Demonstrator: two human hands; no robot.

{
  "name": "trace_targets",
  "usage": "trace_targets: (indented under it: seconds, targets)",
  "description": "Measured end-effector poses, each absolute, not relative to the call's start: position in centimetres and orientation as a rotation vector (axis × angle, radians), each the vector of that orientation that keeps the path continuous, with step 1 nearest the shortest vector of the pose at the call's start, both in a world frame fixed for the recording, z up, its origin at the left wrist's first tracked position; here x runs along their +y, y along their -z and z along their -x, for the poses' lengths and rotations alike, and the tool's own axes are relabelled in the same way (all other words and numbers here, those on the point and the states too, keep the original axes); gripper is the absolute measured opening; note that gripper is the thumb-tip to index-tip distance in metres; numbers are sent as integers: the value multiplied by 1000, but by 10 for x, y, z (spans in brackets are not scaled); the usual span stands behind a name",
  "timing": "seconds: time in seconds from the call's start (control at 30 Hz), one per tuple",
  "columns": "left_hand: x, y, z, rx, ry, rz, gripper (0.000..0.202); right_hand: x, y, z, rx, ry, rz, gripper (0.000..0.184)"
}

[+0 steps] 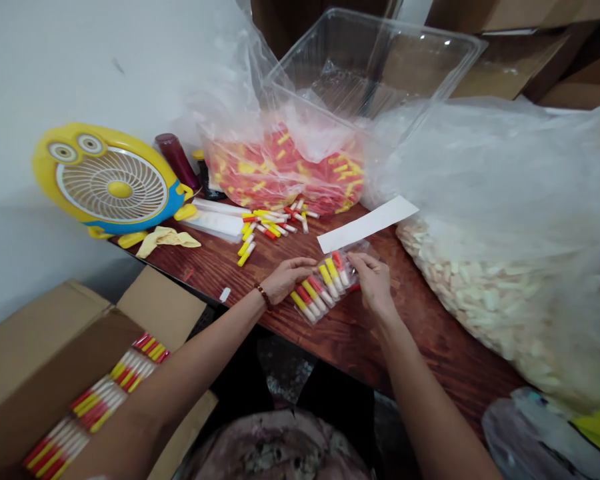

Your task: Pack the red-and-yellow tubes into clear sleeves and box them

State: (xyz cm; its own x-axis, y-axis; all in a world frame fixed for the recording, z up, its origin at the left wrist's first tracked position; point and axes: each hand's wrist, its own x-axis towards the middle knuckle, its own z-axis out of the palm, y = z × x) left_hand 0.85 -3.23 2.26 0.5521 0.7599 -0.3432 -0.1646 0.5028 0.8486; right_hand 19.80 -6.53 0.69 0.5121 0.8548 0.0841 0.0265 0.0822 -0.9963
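Landmark: the clear packet [324, 285] of red- and yellow-capped tubes, lying flat on the dark wooden tabletop [360, 333], near the edge closest to the person.

Left hand [287, 277] is resting at the packet's left end, fingers curled and pressing lightly on the plastic there — a beaded band is showing at the wrist. Right hand [373, 280] is sitting at the packet's right end, fingertips drawn together and pinching the plastic edge beside the last tube. Both hands are touching the packet; the tubes inside are lying side by side in a slanted row.

Just behind the packet, a white paper strip [367, 223] is lying at an angle on the wood. Further back and left of the packet, loose tubes [267, 227] are scattered, some touching one another. Behind those, a clear bag [285, 167] full of red and yellow caps is slumping against an empty clear plastic tub [380, 60].

Right of the packet, a big translucent sack [505, 267] of white pieces is bulging over the tabletop.

Far left of the packet, a yellow cartoon fan [110, 180] is standing by the wall, a dark red bottle [176, 159] beside it. Below and left of the packet, off the tabletop, an open cardboard box [40, 360] is holding filled packets [100, 400] laid end to end.
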Motion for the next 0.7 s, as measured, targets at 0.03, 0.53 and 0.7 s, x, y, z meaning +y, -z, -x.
trace_targets:
  seconds: [0.03,0.53,0.7]
  targets:
    - [-32,-21,-7,768,-642,-862,27,-65,-7,-198,-874,-747,1365,25]
    - [-28,-16,-29,936,-655,-1024,7,-66,5,-197,-923,-671,1432,30]
    - [-31,-19,-32,940,-556,-934,7,-66,8,-194,-1002,-672,1409,28]
